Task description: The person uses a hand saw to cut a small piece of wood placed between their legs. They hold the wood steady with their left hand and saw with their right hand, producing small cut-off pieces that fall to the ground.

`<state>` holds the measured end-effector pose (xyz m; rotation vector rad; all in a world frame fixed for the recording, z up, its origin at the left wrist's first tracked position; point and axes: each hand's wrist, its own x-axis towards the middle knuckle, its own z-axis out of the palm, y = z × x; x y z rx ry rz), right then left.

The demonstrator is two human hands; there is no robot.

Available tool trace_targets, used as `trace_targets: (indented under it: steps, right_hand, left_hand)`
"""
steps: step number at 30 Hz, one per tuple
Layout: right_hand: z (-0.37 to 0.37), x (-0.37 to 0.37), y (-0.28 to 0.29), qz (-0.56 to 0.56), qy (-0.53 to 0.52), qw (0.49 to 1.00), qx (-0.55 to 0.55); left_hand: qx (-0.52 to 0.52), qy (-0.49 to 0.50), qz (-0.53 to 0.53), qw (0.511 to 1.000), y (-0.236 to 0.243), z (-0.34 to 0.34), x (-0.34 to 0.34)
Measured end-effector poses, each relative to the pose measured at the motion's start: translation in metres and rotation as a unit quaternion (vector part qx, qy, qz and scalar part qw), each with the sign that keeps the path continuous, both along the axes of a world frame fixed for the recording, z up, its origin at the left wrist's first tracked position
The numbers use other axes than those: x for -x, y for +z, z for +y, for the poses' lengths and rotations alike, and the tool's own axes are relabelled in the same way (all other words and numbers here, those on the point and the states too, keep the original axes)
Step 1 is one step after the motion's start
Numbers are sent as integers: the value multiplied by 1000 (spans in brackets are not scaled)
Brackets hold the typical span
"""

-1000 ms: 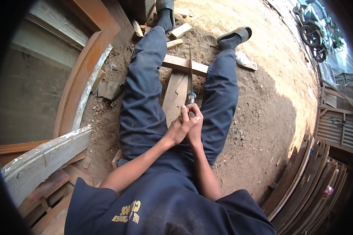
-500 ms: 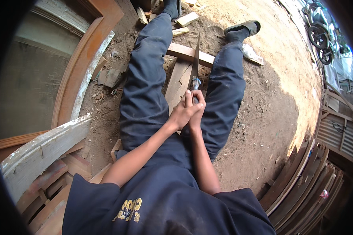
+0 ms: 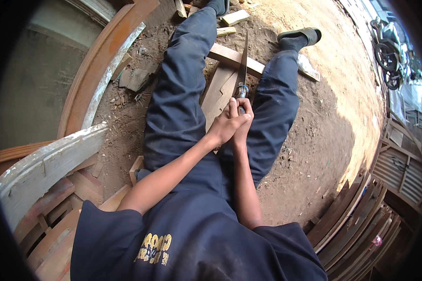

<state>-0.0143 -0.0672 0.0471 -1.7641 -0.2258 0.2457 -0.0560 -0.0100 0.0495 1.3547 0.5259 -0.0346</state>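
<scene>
Both of my hands are closed together around the handle of a handsaw (image 3: 243,75), whose narrow blade points away from me between my legs. My left hand (image 3: 224,127) wraps over from the left, and my right hand (image 3: 241,122) grips at the right; much of the handle is hidden under the fingers. The blade crosses a wooden beam (image 3: 226,55) that lies crosswise between my shins. Below and left of the saw, a flat wooden board (image 3: 215,96) with a jagged line on it runs lengthwise toward me. Whether the teeth touch the wood I cannot tell.
Wood offcuts (image 3: 234,18) lie near my left foot. A brown wooden frame (image 3: 91,61) and a whitish curved timber (image 3: 51,157) stand at the left. Stacked planks (image 3: 356,225) fill the lower right. Motorcycles (image 3: 388,54) are parked far right, beyond the dirt ground (image 3: 314,140).
The whole view has shifted a little. Against the beam, my hands and the handsaw have moved slightly forward, away from me. Both hands keep their grip.
</scene>
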Motion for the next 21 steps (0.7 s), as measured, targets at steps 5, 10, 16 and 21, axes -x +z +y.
trace_targets:
  steps: [5, 10, 16, 21]
  right_hand:
    - [27, -91, -25, -29, 18, 998, -48]
    - [33, -104, -38, -21, 17, 997, -69]
    - [-7, -12, 3, 50, 20, 997, -48]
    - [-19, -53, -17, 30, -2, 999, -46]
  left_hand:
    - [-49, 29, 95, 994, -13, 27, -86]
    - [-26, 13, 93, 995, -18, 35, -97]
    - [-50, 25, 61, 997, 3, -12, -14]
    - [-57, -42, 128, 989, 23, -17, -41]
